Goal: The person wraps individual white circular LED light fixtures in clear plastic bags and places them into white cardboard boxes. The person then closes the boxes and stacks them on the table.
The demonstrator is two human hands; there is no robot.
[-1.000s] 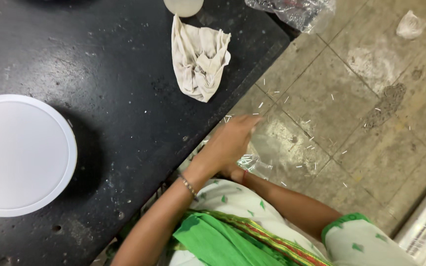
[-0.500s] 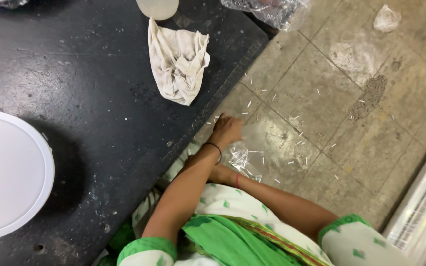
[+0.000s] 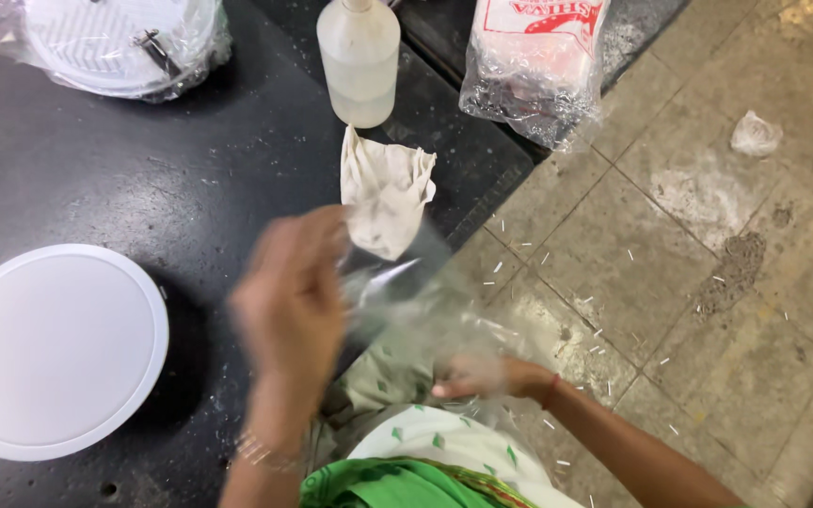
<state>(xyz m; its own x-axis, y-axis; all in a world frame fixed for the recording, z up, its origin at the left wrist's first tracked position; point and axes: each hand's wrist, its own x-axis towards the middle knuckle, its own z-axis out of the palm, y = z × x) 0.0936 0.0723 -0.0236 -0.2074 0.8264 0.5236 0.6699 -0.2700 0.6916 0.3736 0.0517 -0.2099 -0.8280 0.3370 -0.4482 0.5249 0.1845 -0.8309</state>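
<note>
A clear plastic bag [image 3: 406, 301] is stretched between both hands, just past the near edge of the dark counter [image 3: 190, 188] — looks pulled taut to open or flatten it. The left hand [image 3: 294, 301] pinches its upper end, blurred; the right hand [image 3: 482, 376] grips the lower end. Farther off sit a crumpled cloth [image 3: 386, 193], a clear bottle [image 3: 359, 61] and a red-and-white printed bag [image 3: 538, 66]; a white round disc [image 3: 49, 348] lies left.

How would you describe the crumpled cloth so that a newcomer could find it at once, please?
Start at the dark countertop and follow its right edge towards the tiled floor. Just below the clear plastic bottle lies the cloth. It is the only soft, off-white, wrinkled thing there; its neighbours are hard plastic or shiny bags.
</note>
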